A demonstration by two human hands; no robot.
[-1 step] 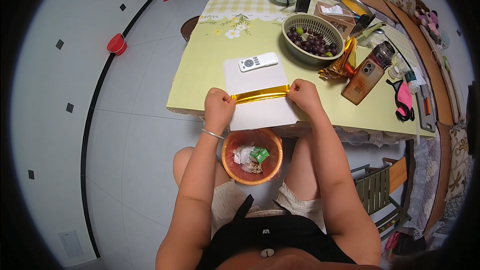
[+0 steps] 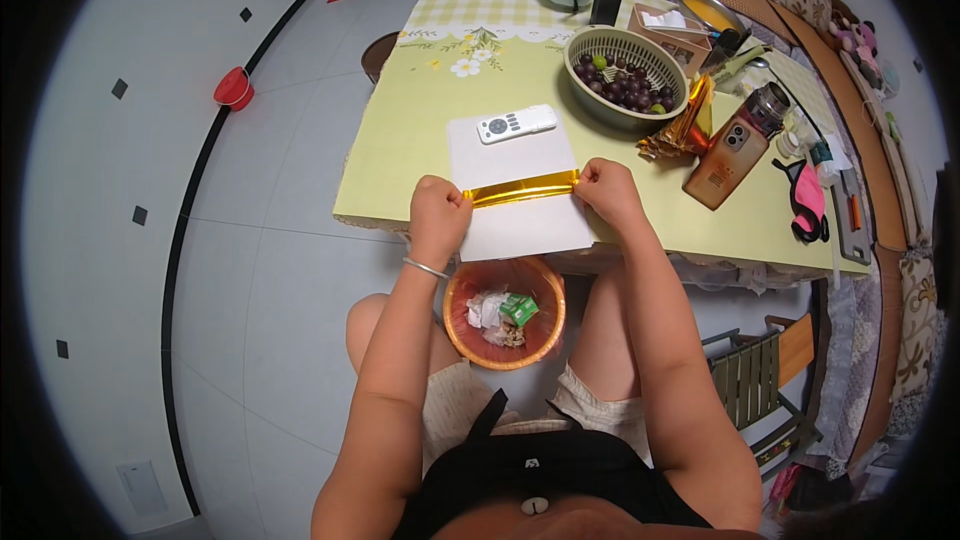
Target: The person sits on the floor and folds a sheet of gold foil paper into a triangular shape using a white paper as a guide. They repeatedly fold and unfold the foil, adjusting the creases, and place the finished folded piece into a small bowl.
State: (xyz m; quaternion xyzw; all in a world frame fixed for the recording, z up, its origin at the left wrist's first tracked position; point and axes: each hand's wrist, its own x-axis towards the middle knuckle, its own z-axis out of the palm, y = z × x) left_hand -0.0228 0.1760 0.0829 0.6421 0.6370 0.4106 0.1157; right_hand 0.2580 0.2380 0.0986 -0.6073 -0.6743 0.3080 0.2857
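A strip of shiny gold foil [image 2: 522, 189] is stretched flat between my two hands, over a white sheet of paper [image 2: 525, 230] at the table's near edge. My left hand [image 2: 438, 218] pinches its left end, and a silver bangle circles that wrist. At the other end, my right hand [image 2: 608, 190] grips the foil between thumb and curled fingers. Just beyond the strip, a white remote control [image 2: 516, 125] rests on the paper's far part. Crumpled gold foil [image 2: 690, 125] stands to the right, next to a bronze-coloured phone [image 2: 728, 162].
A colander [image 2: 572, 90] of dark grapes sits farther back on the tablecloth. Between my knees, below the table edge, is an orange bin [image 2: 552, 335] with rubbish in it. A pink-and-black eye mask [image 2: 806, 200] lies at right. A folding chair [image 2: 750, 380] stands lower right.
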